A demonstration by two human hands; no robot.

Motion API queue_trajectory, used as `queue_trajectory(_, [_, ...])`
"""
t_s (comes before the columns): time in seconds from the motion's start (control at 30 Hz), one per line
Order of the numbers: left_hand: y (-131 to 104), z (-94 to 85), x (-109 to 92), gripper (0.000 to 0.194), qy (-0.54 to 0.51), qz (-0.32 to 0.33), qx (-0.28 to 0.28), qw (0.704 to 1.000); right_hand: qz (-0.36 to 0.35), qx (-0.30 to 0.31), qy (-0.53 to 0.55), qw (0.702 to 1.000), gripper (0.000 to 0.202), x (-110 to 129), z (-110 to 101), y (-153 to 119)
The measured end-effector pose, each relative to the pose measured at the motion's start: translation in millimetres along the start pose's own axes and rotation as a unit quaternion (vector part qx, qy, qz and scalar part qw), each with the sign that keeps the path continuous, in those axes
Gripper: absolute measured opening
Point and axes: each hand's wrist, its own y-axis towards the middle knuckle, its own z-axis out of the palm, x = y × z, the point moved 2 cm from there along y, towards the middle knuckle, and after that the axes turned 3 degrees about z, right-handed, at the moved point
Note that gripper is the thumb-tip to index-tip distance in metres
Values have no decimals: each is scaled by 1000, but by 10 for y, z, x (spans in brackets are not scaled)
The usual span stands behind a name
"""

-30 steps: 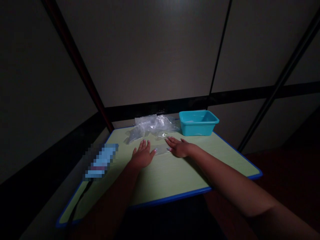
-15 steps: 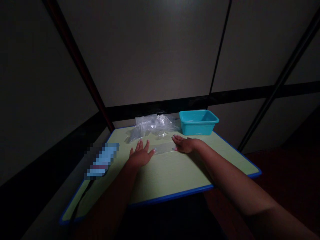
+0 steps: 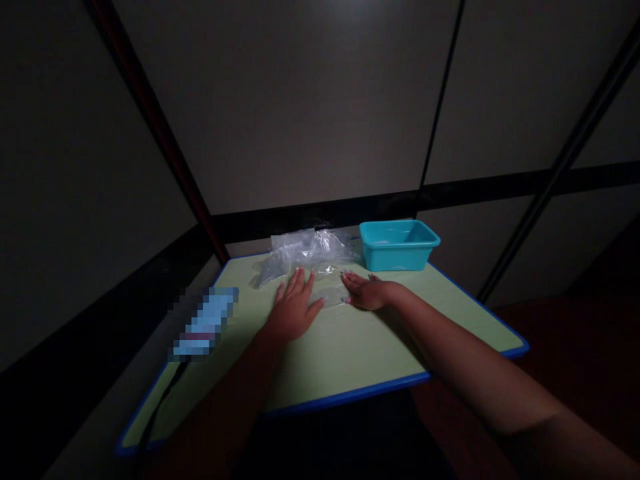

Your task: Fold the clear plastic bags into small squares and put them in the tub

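Observation:
A clear, flat strip of plastic [image 3: 330, 297], perhaps a folded bag, lies on the pale green table [image 3: 340, 360]. My left hand [image 3: 295, 310] rests palm down over its left end, fingers spread. On its right end lies my right hand [image 3: 367, 292], also palm down with the fingers stretched out. Only the part of the plastic between the two hands shows. Just beyond my fingertips is a crumpled pile of clear plastic bags [image 3: 305, 253].
Behind my right hand stands a turquoise plastic basin [image 3: 397, 257] with something clear inside. At the table's left edge is a pixelated, bluish object [image 3: 205, 327] with a dark cord [image 3: 167, 393]. A panelled wall [image 3: 310, 120] rises behind the table.
My left hand has slid right and slightly forward over the plastic, covering more of it and closing the gap to my right hand. The right hand stays nearly in place.

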Motion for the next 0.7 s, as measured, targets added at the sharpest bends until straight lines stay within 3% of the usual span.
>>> queue_trajectory(0.13, [-17, 33, -118, 63, -21, 80, 38, 996, -16, -18, 12, 1000, 69, 63, 17, 7])
queue_trajectory(0.33, [6, 205, -4, 69, -22, -1, 97, 995, -14, -41, 24, 999, 71, 62, 41, 21])
queue_trajectory(0.43, [7, 237, 21, 69, -22, -12, 108, 994, -19, -68, 38, 997, 68, -7, 22, 53])
queue_trajectory(0.5, [13, 208, 17, 66, -15, -11, 86, 996, -36, -134, 62, 988, 58, -55, -20, 88])
queue_trajectory(0.6, [36, 102, 17, 61, -4, -33, 8, 999, -62, -244, 85, 964, 41, -115, -86, 139])
queue_trajectory(0.7, [55, -23, 45, 56, 1, -69, -89, 994, -43, -290, 74, 953, 27, -162, -99, 178])
